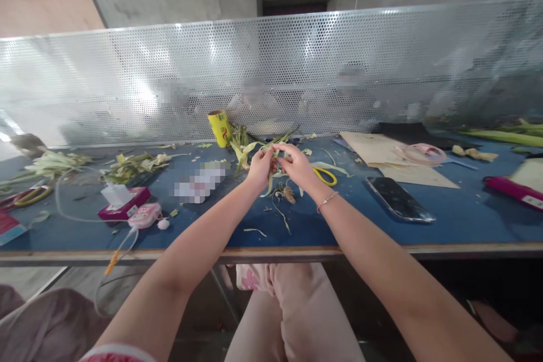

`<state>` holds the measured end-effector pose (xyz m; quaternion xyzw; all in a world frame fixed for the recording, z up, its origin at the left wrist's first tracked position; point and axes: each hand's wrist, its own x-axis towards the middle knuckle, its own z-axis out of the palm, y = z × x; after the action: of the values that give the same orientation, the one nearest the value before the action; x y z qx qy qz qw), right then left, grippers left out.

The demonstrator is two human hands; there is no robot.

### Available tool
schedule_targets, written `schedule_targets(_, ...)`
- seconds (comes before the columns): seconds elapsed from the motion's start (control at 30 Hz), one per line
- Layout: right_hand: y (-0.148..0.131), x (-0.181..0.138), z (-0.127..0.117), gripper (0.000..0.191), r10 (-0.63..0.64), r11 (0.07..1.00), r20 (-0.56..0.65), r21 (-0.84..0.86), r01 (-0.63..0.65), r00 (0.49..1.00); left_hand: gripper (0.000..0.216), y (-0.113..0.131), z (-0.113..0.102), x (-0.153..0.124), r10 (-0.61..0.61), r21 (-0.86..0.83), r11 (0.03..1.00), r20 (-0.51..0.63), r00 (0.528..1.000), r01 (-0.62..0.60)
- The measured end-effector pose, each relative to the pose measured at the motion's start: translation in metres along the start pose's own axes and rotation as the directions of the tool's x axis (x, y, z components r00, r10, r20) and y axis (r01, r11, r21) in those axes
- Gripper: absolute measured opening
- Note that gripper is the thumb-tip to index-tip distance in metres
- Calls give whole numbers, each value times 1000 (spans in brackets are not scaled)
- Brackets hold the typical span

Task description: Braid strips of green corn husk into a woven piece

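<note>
Both my hands meet above the middle of the blue table (348,220). My left hand (259,167) pinches a small bundle of green leaf strips (271,154). My right hand (297,165), a thin bracelet on its wrist, has its fingers closed on the same strips from the other side. More long green leaves (242,144) lie just behind my hands. Leaf scraps (285,197) lie on the table below them. Yellow-handled scissors (326,176) rest beside my right hand.
A yellow tape roll (219,126) stands at the back. A phone (399,198) lies to the right, near brown paper (382,153) and a pink ring (422,154). A white charger on a pink box (123,201) sits left. A perforated metal screen (271,73) backs the table.
</note>
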<state>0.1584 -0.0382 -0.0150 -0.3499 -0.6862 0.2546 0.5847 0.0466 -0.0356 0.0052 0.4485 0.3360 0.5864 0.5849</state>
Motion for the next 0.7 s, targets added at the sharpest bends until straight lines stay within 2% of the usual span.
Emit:
schedule_targets(0.2, -6, -1, -2, 37, 55, 994, 18, 94, -56, 998, 33, 7, -2, 4, -234, -141, 962, 19, 972, 234)
schedule_targets(0.3, -7, -1, -3, 39, 87, 987, 28, 131, -90, 996, 35, 6, -5, 8, -304, -163, 937, 59, 951, 309)
schedule_targets(0.4, -9, -2, -3, 41, 125, 981, 18, 146, -126, 992, 31, 4, -5, 8, -288, -146, 944, 70, 955, 295)
schedule_targets(0.57, -7, -2, -3, 43, 148, 977, 21, 150, -150, 989, 20, 5, -5, 6, -206, -121, 971, 16, 978, 206)
schedule_targets(0.7, -4, -2, -2, 45, 135, 973, 32, 182, -139, 990, 16, 9, -8, 8, -279, -135, 950, 50, 959, 283)
